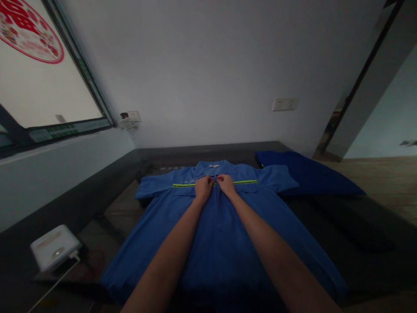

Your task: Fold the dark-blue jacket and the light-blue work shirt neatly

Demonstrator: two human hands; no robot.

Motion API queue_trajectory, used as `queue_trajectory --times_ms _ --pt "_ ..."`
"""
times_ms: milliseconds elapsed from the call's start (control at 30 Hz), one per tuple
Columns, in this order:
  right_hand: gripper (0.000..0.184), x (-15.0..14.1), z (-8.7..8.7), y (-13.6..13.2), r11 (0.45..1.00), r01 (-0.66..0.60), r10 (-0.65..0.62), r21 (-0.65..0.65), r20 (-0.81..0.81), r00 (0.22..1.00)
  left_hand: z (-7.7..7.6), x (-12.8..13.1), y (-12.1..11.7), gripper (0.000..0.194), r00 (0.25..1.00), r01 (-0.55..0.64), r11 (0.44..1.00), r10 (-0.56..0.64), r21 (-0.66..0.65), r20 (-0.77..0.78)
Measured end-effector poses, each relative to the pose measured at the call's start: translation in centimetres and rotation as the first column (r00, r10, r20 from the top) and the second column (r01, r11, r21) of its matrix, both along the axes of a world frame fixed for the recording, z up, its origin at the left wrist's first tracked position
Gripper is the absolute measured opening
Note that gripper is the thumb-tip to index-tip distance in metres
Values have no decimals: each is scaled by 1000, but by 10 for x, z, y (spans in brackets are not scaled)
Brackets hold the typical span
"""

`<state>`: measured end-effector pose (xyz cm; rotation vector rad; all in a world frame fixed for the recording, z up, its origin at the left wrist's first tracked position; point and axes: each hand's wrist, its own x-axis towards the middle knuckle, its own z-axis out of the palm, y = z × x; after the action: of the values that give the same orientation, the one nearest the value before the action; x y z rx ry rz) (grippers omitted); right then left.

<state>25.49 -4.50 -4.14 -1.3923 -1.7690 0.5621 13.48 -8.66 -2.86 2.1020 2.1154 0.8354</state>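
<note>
A blue short-sleeved work shirt [215, 226] lies spread out front side up, its collar toward the wall and its sleeves out to both sides. A yellow-green stripe crosses the chest. My left hand [204, 188] pinches the shirt's front placket at chest height, left of the middle line. Just across from it, my right hand [225, 184] pinches the placket's other side, close to the left fingertips. Any button between the fingers is too small to make out.
Darker blue folded cloth [309, 174] lies at the right of the dark table [325, 226]. A white box [55, 245] with a cable stands at the left. Wall sockets [285, 104] and a window [48, 87] are beyond.
</note>
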Motion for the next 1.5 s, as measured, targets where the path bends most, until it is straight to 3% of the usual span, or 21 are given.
queue_trajectory --times_ms 600,933,1167,1500 --pt "22 0 -7 3 1000 -12 12 0 39 999 -4 0 3 14 999 30 997 -32 -65 -40" --pt "23 0 -6 3 999 40 -41 -16 -6 999 -1 1 12 15 1000 -13 994 12 -107 -15" --pt "23 6 -6 6 997 73 -75 -26 -67 995 3 7 18 14 1000 -30 998 30 -60 5" --pt "20 3 -4 7 1000 13 -15 -21 -118 993 3 3 0 13 1000 15 999 -14 30 -24"
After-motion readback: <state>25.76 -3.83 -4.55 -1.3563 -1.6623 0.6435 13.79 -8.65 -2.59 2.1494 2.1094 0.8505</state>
